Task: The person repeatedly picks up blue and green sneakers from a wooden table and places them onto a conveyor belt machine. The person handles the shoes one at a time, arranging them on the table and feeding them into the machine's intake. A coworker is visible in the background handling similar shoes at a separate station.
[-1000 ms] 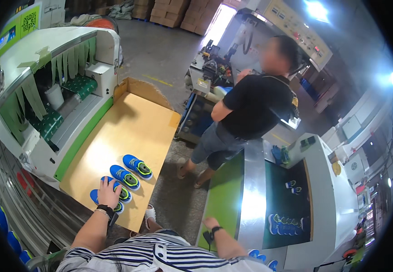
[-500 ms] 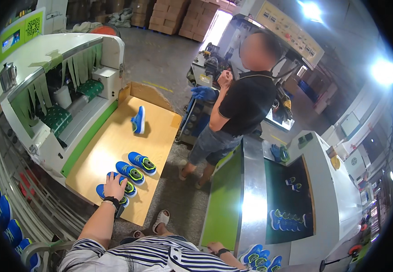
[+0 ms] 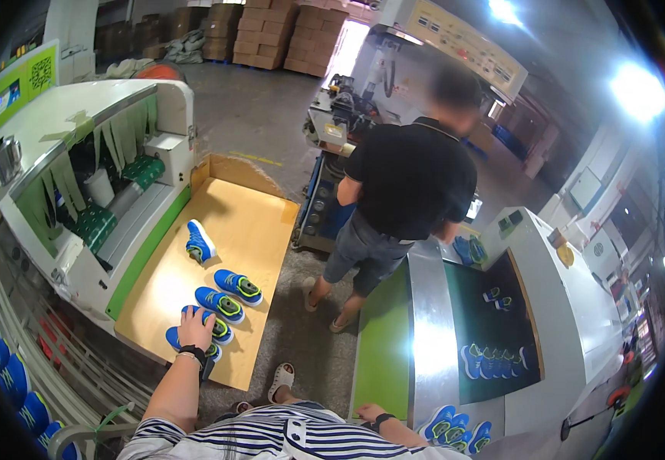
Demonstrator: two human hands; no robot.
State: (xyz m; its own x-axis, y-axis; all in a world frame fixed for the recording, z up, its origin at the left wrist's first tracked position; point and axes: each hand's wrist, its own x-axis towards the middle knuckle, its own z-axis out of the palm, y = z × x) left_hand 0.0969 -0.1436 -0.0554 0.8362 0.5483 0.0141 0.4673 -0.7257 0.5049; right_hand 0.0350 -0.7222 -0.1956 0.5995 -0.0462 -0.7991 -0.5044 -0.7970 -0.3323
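My left hand (image 3: 195, 330) is closed over a blue sneaker (image 3: 173, 337) in the near part of a wooden board. Beside it stand two more sneakers with lime-green trim, a middle sneaker (image 3: 220, 304) and a far one (image 3: 238, 287). Another near shoe shows partly under my hand and wrist. Farther up the board, a single sneaker (image 3: 200, 241) lies on its side, its pale sole turned to the right. My right hand (image 3: 370, 413) rests at the near edge of a green panel (image 3: 383, 337), fingers loosely out, with nothing visible in it.
A white machine (image 3: 95, 123) with hanging strips borders the board's left side. A co-worker (image 3: 417, 180) stands ahead, back toward me. At right, a machine bed (image 3: 489, 322) carries several sneakers, and more sneakers (image 3: 455, 427) sit near my right forearm. A rack of sneakers (image 3: 14, 379) stands lower left.
The single sneaker has come nearer and to the left on the board, and has turned. The co-worker has turned toward the right-hand machine. My hands stay at about the same places.
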